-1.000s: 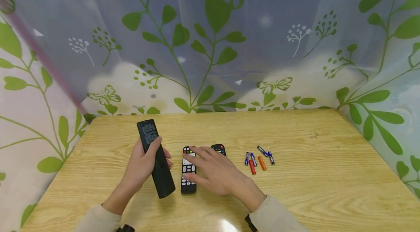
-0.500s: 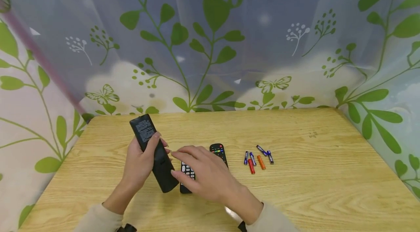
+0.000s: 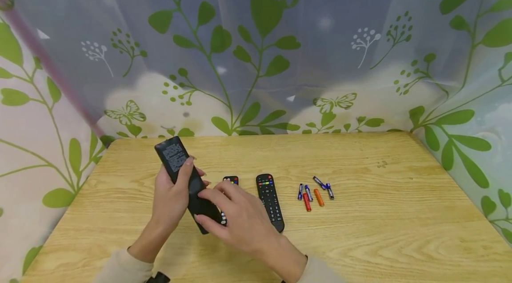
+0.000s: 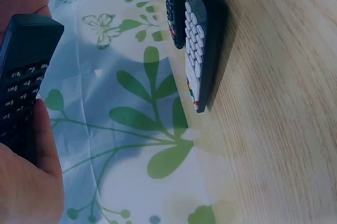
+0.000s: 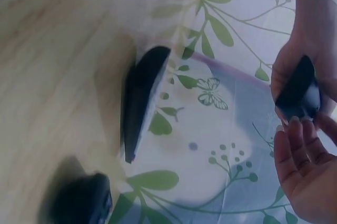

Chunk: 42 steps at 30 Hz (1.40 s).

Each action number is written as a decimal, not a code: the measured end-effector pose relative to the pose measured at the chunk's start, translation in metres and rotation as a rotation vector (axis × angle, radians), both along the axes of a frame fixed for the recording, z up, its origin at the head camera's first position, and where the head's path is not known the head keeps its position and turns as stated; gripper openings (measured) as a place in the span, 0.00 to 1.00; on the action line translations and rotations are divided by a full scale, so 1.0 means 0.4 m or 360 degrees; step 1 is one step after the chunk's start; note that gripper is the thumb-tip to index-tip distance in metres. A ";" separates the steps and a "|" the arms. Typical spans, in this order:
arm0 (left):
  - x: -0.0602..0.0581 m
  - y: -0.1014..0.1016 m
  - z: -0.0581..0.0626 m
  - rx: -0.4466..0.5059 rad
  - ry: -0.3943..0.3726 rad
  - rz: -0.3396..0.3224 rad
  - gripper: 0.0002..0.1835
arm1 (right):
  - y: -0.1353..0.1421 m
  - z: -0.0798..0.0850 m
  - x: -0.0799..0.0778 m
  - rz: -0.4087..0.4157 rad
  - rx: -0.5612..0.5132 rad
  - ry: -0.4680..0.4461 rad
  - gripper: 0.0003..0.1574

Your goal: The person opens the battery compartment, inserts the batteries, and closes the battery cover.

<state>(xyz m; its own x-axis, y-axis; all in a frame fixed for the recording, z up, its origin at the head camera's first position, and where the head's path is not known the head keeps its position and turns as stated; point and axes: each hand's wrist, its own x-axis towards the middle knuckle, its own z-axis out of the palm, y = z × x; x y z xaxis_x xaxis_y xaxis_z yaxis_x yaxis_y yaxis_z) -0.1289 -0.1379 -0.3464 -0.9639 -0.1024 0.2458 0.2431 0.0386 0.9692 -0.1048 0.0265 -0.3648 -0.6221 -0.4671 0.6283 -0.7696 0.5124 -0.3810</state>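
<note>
My left hand grips a black remote control with its labelled back toward me, thumb across the back. In the left wrist view, keys show on the remote's other side, next to the left hand. My right hand has its thumb and index fingertip on the back of the remote's lower end, while its other fingers are partly hidden. In the right wrist view, the right hand reaches the end of that remote. A second remote with white keys lies mostly hidden behind the right hand.
A third black remote lies key side up on the wooden table. To its right lie several small batteries: blue ones, a red one and an orange one. A patterned cloth hangs behind the table.
My right hand has moved left from over the white-keyed remote onto the held remote's lower end, uncovering the third remote. The held remote's upper end has shifted left and up.
</note>
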 end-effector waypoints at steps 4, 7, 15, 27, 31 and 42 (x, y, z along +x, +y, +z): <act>0.001 0.005 -0.003 -0.0004 0.0007 0.0029 0.18 | -0.014 -0.010 0.005 -0.0002 -0.0040 -0.0060 0.19; 0.004 0.006 -0.009 -0.0072 0.0044 0.0055 0.16 | -0.023 -0.013 0.006 0.0004 -0.0018 -0.0128 0.18; 0.012 0.003 -0.019 -0.0137 0.0127 0.0128 0.13 | -0.038 -0.006 0.005 0.0021 0.0049 -0.0155 0.13; 0.012 -0.005 -0.045 -0.0141 -0.0008 0.0102 0.13 | -0.042 -0.030 -0.004 0.0074 0.0107 -0.0258 0.13; 0.010 -0.013 -0.044 -0.0162 -0.0021 0.0122 0.15 | -0.040 -0.031 -0.003 0.0073 0.0109 -0.0286 0.14; 0.003 -0.028 -0.050 -0.0132 -0.0033 0.0157 0.19 | -0.046 -0.025 -0.001 -0.0014 0.0231 -0.0096 0.15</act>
<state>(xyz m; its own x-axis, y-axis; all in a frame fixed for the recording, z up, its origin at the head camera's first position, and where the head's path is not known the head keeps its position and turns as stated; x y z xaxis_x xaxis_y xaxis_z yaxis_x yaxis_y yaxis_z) -0.1276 -0.1492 -0.3666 -0.9551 -0.1770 0.2378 0.2144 0.1414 0.9665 -0.1052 0.0081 -0.3748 -0.6611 -0.5445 0.5162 -0.7428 0.5720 -0.3478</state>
